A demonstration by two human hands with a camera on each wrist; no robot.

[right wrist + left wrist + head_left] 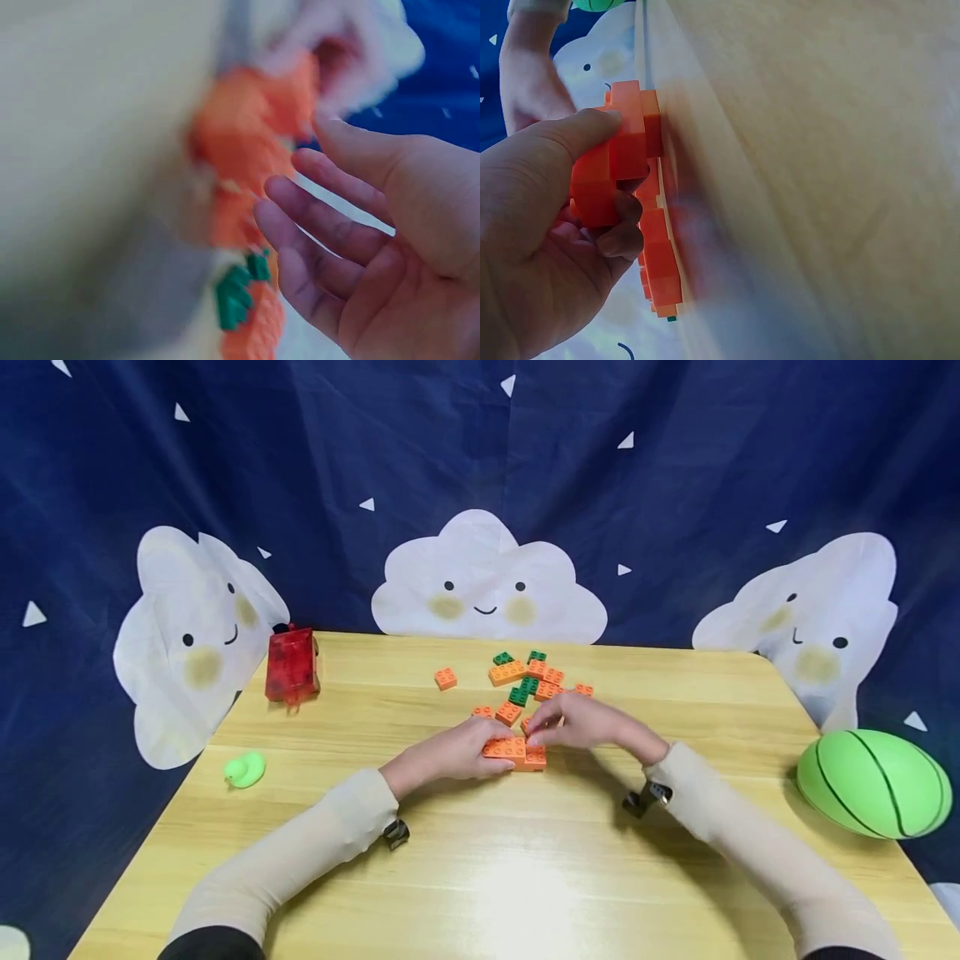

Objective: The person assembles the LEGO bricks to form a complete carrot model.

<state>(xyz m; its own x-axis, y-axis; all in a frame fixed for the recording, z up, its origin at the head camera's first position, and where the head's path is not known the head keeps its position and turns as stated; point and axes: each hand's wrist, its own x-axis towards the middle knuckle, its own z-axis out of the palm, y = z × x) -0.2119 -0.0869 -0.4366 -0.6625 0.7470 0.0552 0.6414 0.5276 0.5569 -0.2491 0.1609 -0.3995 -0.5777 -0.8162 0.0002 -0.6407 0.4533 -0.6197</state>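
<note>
My left hand (468,750) grips a small stack of joined orange bricks (506,748) at the table's middle. In the left wrist view the thumb presses one side of the stack (630,142) and curled fingers hold it from below. My right hand (581,720) is at the stack's right end. In the right wrist view its fingers are loosely bent and spread, with a gap between thumb and forefinger and nothing held there. Whether a fingertip touches the stack is hard to tell, since that view is blurred. Just beyond the hands lie loose orange bricks (507,672) and green bricks (529,685).
A lone orange brick (446,678) lies left of the loose pile. On the left are a red translucent container (292,665) and a green toy duck (245,770). A green ball with dark lines (873,783) rests at the right edge of the wooden table (360,893).
</note>
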